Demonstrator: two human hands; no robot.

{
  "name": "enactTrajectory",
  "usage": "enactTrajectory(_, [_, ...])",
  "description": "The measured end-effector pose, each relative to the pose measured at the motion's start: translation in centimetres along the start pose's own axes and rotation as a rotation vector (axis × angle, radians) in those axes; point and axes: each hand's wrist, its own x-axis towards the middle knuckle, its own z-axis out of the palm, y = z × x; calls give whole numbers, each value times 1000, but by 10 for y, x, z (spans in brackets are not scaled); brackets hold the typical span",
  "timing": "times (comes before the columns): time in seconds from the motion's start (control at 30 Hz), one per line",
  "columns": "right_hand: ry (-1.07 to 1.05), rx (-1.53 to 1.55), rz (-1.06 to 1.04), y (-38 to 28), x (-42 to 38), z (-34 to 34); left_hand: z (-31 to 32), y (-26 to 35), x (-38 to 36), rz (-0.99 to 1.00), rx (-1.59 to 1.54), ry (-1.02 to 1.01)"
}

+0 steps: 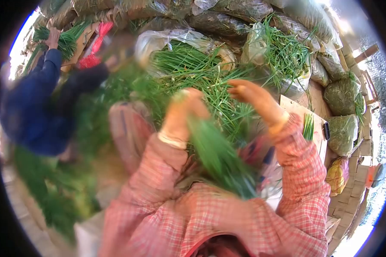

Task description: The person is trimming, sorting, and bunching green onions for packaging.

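Note:
My left hand (186, 109), in an orange glove, is closed around a bunch of long green stalks (221, 156), which hangs down toward my lap and is smeared by motion. To the right, my right hand (251, 94), gloved too, is raised over the pile of loose greens (218, 96). Its fingers point left, partly apart, with nothing seen in them. Behind my hands an open clear plastic bag (150, 43) holds more green stalks (180, 58).
At the left a co-worker in dark blue (38, 107) reaches toward greens. Filled plastic bags (218, 21) line the back and right. A board (319, 132) with a small green bundle (308, 127) lies right of my sleeve. Red plastic (90, 61) is at the upper left.

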Motion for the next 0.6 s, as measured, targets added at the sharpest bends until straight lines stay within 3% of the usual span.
enactTrajectory(0.03, [86, 47, 8, -3, -19, -8, -15, 14, 8, 64, -119, 173])
enactTrajectory(0.17, [514, 205, -39, 15, -92, -43, -31, 107, 1, 636, -127, 233])
enactTrajectory(0.23, [589, 151, -75, 28, -115, -44, -31, 137, -4, 787, -89, 174])
enactTrajectory(0.37, [283, 373, 50, 24, -122, 10, 3, 158, -16, 1104, 261, 64])
enactTrajectory(0.47, [-182, 580, 101, -4, -101, 58, 37, 134, -26, 1234, 652, -91])
enactTrajectory(0.5, [-351, 718, 55, -1, -90, 71, 48, 127, -36, 1077, 910, -409])
enactTrajectory(0.57, [-375, 965, 33, -6, -78, 88, 83, 91, -55, 1279, 1564, -703])
enactTrajectory(0.6, [-390, 1085, 18, -9, -74, 95, 119, 78, -60, 1145, 1647, -1138])
